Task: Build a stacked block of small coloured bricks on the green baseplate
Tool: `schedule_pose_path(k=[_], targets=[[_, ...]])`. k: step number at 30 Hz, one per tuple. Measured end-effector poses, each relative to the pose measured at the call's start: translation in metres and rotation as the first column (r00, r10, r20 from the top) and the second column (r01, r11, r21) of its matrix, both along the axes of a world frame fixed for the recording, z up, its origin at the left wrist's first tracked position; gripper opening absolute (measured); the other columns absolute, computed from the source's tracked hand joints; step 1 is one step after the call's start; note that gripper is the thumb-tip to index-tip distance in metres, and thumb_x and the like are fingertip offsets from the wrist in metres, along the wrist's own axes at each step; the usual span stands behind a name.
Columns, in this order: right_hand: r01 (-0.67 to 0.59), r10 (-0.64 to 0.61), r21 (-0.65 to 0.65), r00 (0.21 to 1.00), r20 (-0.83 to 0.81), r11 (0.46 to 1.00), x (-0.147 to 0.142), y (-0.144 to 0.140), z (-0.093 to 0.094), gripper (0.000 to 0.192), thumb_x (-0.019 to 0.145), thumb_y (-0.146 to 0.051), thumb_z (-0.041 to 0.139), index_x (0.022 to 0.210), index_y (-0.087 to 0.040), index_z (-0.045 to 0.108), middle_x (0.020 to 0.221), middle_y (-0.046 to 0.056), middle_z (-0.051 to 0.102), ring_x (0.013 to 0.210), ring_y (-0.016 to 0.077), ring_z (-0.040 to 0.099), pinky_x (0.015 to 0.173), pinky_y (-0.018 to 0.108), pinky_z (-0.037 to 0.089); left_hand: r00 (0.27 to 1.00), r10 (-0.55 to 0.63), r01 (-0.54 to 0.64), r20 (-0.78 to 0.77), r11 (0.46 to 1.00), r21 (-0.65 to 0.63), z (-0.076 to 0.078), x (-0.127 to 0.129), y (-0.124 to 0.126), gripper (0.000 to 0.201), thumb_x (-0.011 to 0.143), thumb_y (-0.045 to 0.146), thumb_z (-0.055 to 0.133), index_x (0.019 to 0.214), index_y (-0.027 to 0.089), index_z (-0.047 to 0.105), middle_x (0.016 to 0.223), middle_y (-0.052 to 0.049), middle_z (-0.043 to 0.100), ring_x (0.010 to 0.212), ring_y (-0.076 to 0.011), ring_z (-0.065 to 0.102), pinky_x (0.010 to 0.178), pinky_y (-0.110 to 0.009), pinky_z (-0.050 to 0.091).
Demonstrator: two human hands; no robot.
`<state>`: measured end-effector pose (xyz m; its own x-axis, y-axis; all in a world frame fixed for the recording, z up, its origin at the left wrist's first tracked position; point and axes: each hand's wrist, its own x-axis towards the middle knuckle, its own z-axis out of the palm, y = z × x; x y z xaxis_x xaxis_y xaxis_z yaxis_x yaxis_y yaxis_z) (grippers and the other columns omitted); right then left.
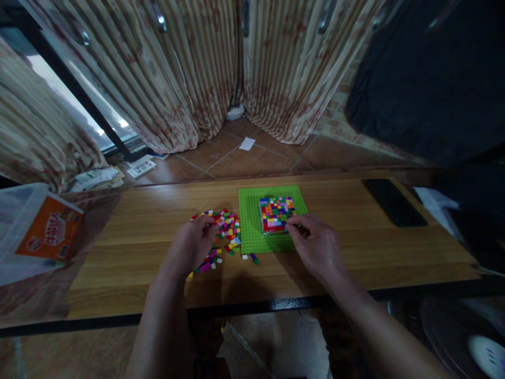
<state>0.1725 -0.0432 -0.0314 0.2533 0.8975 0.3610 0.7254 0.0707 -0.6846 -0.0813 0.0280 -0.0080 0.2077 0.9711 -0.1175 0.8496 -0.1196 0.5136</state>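
Note:
A green studded baseplate (249,231) lies on the wooden table. On it stands a block built of small multicoloured toy bricks (276,211), with a red layer visible along its near side. My right hand (317,243) is at the block's near right corner, thumb and forefinger pinched together; whatever is between them is too small to make out. Left of the plate, loose toy bricks (229,223) of many colours are heaped. Over this heap is my left hand (194,239), its fingers curled and thumb close to the forefinger, hiding some bricks and anything it grips.
A dark phone-like slab (394,202) lies on the table's right side. To the left stands a clear plastic tub (23,210) with an orange label. Striped curtains (197,68) hang behind the table (158,197). A few stray bricks (254,258) lie by the plate's near edge.

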Motion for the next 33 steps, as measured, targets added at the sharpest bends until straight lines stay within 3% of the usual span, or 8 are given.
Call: schedule_pose_path(k=[10, 16, 26, 33], targets=[[-0.052, 0.036, 0.108, 0.989, 0.144, 0.993, -0.003, -0.01, -0.006, 0.021, 0.09, -0.016, 0.052, 0.092, -0.019, 0.072, 0.09, 0.005, 0.069, 0.081, 0.0183, 0.067, 0.075, 0.032, 0.053, 1.0, -0.004, 0.004, -0.011, 0.999, -0.032, -0.005, -0.001, 0.0, 0.029, 0.09, 0.03, 0.045, 0.103, 0.016, 0.067, 0.079, -0.006, 0.07, 0.07, -0.0192, 0.062, 0.066, -0.028, 0.042], [-0.077, 0.048, 0.095, 0.96, 0.276, 0.992, -0.003, -0.015, -0.009, 0.028, 0.091, -0.013, 0.047, 0.106, -0.014, 0.072, 0.096, 0.01, 0.069, 0.087, 0.0211, 0.067, 0.077, 0.034, 0.054, 0.999, 0.037, -0.038, -0.023, 0.998, -0.054, -0.002, -0.001, -0.001, 0.028, 0.09, 0.029, 0.046, 0.106, 0.017, 0.067, 0.081, -0.006, 0.071, 0.072, -0.019, 0.063, 0.067, -0.027, 0.042], [-0.086, 0.031, 0.125, 0.921, 0.388, 0.988, -0.001, -0.012, -0.012, 0.025, 0.093, -0.015, 0.049, 0.105, -0.015, 0.072, 0.097, 0.01, 0.069, 0.088, 0.0224, 0.066, 0.077, 0.035, 0.055, 1.0, 0.001, -0.001, 0.005, 1.0, -0.025, -0.002, 0.003, -0.001, 0.023, 0.091, 0.027, 0.046, 0.096, 0.017, 0.066, 0.079, -0.005, 0.07, 0.069, -0.0169, 0.062, 0.064, -0.026, 0.04], [-0.096, 0.05, 0.069, 0.872, 0.488, 0.993, -0.001, -0.009, -0.011, 0.027, 0.095, -0.016, 0.047, 0.106, -0.018, 0.071, 0.101, 0.01, 0.071, 0.091, 0.0236, 0.067, 0.079, 0.037, 0.056, 1.0, 0.002, -0.002, 0.013, 1.0, -0.028, -0.003, 0.005, -0.001, 0.021, 0.091, 0.025, 0.047, 0.09, 0.018, 0.067, 0.077, -0.004, 0.069, 0.068, -0.0164, 0.061, 0.064, -0.026, 0.04]])
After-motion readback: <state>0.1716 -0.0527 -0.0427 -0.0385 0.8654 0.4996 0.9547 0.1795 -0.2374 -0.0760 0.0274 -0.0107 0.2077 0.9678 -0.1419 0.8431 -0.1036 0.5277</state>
